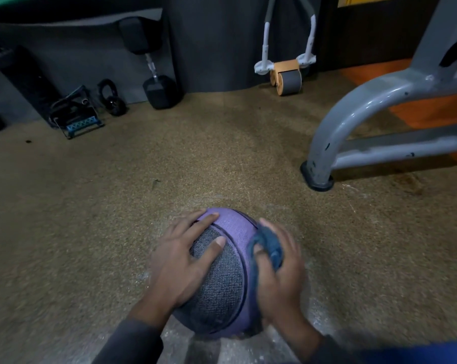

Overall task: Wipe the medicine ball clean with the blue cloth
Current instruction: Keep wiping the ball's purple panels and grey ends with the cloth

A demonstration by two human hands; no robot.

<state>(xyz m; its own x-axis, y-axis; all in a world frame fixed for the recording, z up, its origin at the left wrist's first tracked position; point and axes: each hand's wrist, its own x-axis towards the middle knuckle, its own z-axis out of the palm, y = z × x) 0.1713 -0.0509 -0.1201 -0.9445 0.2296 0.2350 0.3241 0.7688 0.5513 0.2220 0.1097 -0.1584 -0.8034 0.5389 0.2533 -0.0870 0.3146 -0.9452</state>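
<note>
Ball (230,261), purple with a grey mesh panel, sits on the brown floor (169,158) low in the view, close to the person. The left hand (185,261) lies flat on its left side with the fingers spread and straight, so it steadies the ball and does not grip it. The right hand (279,269) is on the right side and holds the blue cloth (270,245) bunched between thumb and fingers, pressed against the purple part. This hand is a little blurred.

I judge that the wiping is in progress. No clear dirt or wet mark shows on the ball, so I cannot tell how much is already clean. The underside, which touches the floor, is hidden and probably needs a turn of the ball.

A grey machine frame (353,122) stands to the right, apart from the ball. A dumbbell (156,85), an ab roller (287,77) and small kettlebells (111,98) are far at the wall. Nothing stands in the way.
</note>
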